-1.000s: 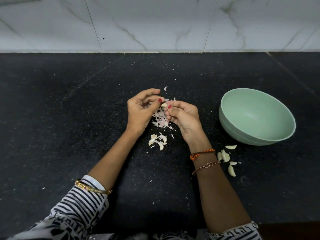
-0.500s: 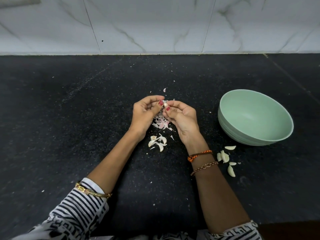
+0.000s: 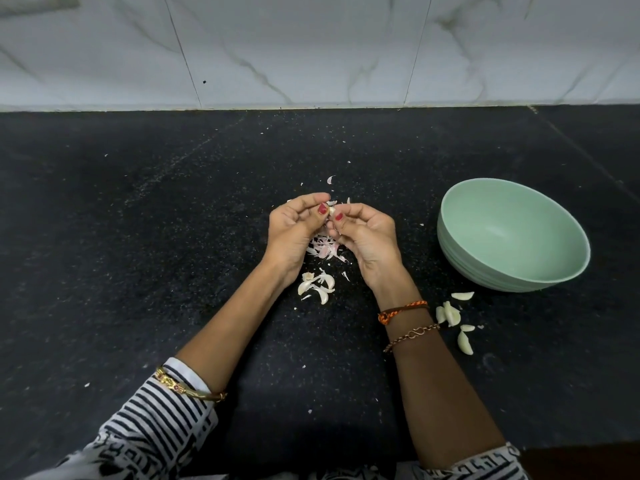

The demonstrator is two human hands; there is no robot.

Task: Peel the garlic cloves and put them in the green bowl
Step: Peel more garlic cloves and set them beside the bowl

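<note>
One broad black speckled worktop (image 3: 138, 271) filling most of the head view, backed by a white marble-veined tiled wall (image 3: 311, 46). Well to the right, green bowl (image 3: 512, 233), tilted toward the camera, nothing visible inside. Two forearms reaching in from the bottom edge: striped black-and-white sleeve (image 3: 156, 417) and gold bangle (image 3: 190, 388) on the left arm; orange thread band (image 3: 401, 310) and chain bracelet (image 3: 412, 336) on the right wrist. Left hand (image 3: 294, 233) and right hand (image 3: 367, 237) raised above the worktop, palms toward the camera, tips meeting in the middle. Fingers of both hands curled, pinching one small garlic clove (image 3: 331, 210) between red-nailed thumbs and forefingers; whether any skin remains on the clove, impossible to tell at this size. Directly beneath the hands, heap of pinkish-white peels (image 3: 325, 247) on the worktop. Nearer the camera from that heap, between the two wrists, small cluster of whitish garlic pieces (image 3: 317, 285); cloves or skins, hard to say. Just right of the right wrist and near the bowl's near side, five pale peeled cloves (image 3: 452, 315) lying loose on the worktop, not in the bowl. Beyond the hands, single curled scrap of skin (image 3: 330, 180), with tiny white flecks scattered about.
</note>
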